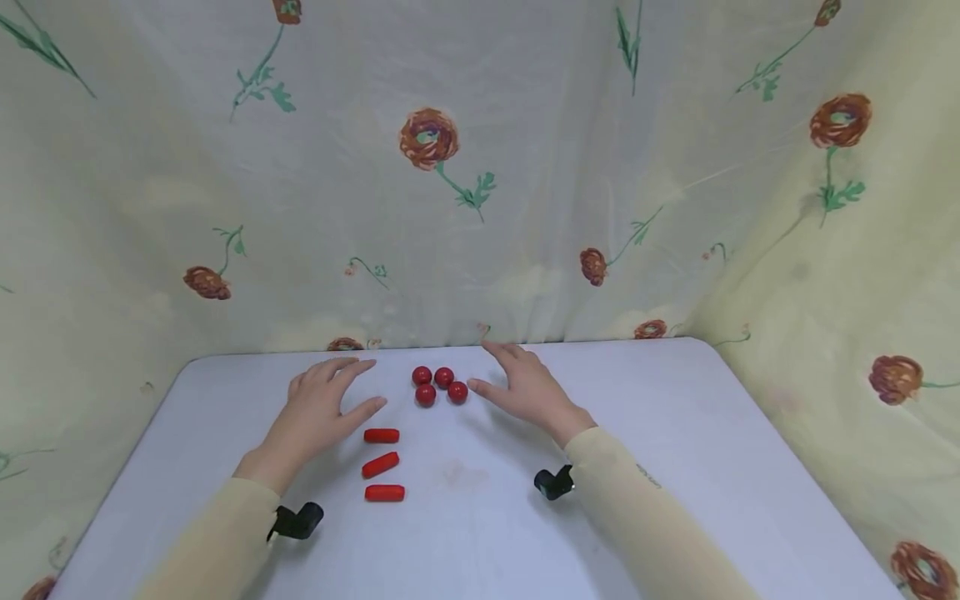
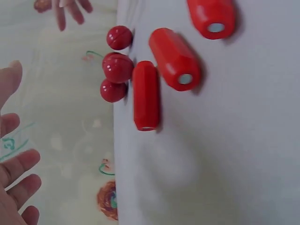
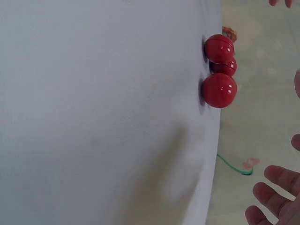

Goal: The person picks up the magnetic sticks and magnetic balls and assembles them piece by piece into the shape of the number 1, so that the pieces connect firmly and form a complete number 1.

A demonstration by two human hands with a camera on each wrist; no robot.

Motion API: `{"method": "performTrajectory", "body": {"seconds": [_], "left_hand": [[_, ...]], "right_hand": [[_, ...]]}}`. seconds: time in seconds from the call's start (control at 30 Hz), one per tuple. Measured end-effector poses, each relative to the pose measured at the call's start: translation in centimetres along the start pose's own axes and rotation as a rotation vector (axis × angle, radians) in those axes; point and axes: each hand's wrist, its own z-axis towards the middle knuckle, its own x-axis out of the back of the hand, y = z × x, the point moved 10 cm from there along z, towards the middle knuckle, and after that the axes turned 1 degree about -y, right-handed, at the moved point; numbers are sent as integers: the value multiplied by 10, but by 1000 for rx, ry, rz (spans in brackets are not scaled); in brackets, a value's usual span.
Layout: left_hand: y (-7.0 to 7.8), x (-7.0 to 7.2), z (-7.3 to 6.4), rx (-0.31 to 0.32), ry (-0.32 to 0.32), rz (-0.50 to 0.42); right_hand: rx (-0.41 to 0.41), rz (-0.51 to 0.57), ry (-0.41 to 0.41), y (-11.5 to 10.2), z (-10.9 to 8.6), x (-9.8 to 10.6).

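Observation:
Several red balls sit clustered near the far edge of a white table. Three red cylinders lie in a column in front of them. My left hand hovers with spread, straight fingers just left of the balls and above the top cylinder, holding nothing. My right hand is spread open just right of the balls, thumb close to the nearest ball. The left wrist view shows the cylinders, the balls and my left fingers. In the right wrist view are the balls and my right fingers.
A pale cloth with a flower print hangs behind the table and along both sides. A black camera is strapped under each wrist. The table's rounded far corners meet the cloth.

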Motion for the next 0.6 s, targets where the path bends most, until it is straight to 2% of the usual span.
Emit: {"method": "performTrajectory", "body": {"seconds": [0.23, 0.4, 0.6], "left_hand": [[-10, -12, -19, 12, 20, -78], [-11, -18, -33, -2, 44, -126], [-15, -34, -48, 86, 17, -270]], "right_hand": [[-23, 71, -12, 11, -1, -20], [6, 141, 9, 12, -1, -29], [-9, 249, 8, 15, -1, -38]]}}
